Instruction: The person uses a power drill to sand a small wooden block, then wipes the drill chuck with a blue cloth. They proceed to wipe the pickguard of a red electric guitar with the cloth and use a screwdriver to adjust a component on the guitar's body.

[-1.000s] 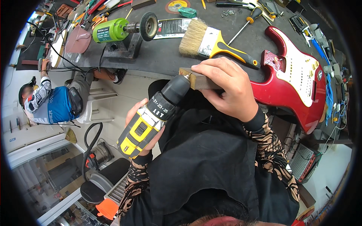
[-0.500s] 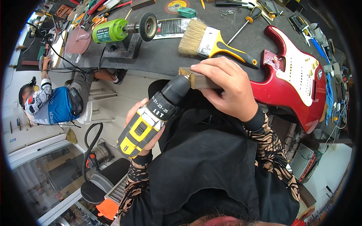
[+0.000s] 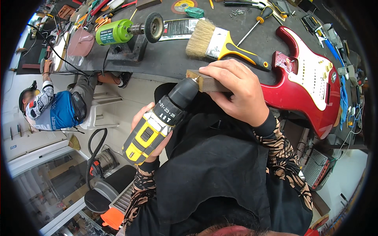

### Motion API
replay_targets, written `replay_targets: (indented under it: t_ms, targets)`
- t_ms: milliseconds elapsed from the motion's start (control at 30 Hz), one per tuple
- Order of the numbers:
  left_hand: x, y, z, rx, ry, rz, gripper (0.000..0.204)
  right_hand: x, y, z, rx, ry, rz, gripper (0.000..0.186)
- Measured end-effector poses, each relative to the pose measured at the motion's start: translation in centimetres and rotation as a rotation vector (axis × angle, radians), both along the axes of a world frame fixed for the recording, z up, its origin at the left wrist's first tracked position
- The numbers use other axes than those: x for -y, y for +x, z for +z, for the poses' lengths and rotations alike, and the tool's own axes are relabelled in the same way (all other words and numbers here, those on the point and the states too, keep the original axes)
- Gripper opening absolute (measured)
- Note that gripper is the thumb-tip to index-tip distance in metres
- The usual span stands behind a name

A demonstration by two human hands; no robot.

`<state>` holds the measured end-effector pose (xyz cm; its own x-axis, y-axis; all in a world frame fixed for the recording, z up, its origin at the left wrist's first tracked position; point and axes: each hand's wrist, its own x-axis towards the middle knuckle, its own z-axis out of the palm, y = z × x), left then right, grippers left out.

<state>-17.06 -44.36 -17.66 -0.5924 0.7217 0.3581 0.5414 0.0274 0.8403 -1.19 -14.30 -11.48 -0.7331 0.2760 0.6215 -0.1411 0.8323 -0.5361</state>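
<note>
My left hand [image 3: 146, 129] grips a yellow and black cordless drill [image 3: 159, 120], its chuck pressed against the end of a small wooden block [image 3: 204, 82]. My right hand [image 3: 236, 88] lies over that block and holds it against the front edge of the dark workbench [image 3: 165, 59]. A red electric guitar body [image 3: 309, 88] with a white pickguard lies on the bench just right of my right hand. A wide paintbrush [image 3: 222, 45] with a yellow and black handle rests just beyond the block.
A green bench grinder [image 3: 128, 31] stands at the bench's left. A screwdriver [image 3: 254, 25], a cutting disc [image 3: 182, 6] and loose screws lie farther back. Another person [image 3: 55, 108] sits on the floor at the left. A vacuum hose [image 3: 94, 153] lies below.
</note>
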Motion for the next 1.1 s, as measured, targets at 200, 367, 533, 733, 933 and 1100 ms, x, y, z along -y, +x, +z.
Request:
replay_targets:
  t_ms: [200,367,533,733,933,1100]
  targets:
    - [0.19,-0.10,-0.01,-0.012,-0.029,-0.011,0.098,0.06,0.00,-0.05,0.007,0.001,-0.001,0.056]
    - [0.08,0.02,-0.10,0.019,-0.005,-0.013,0.099,0.03,0.04,-0.08,0.010,0.008,-0.005,0.056]
    - [0.07,0.03,-0.05,0.016,-0.004,-0.016,0.098,0.04,0.04,-0.18,0.009,-0.001,-0.002,0.056]
    - [0.04,0.03,0.12,-0.017,-0.023,-0.028,0.098,0.08,0.08,-0.07,0.012,0.005,-0.006,0.055]
    - [0.04,0.14,0.07,-0.010,-0.021,-0.027,0.098,0.09,0.07,-0.14,0.012,0.007,-0.003,0.056]
    - [-0.16,0.25,0.12,-0.017,-0.013,-0.012,0.099,0.08,0.08,-0.12,0.019,0.008,-0.002,0.057]
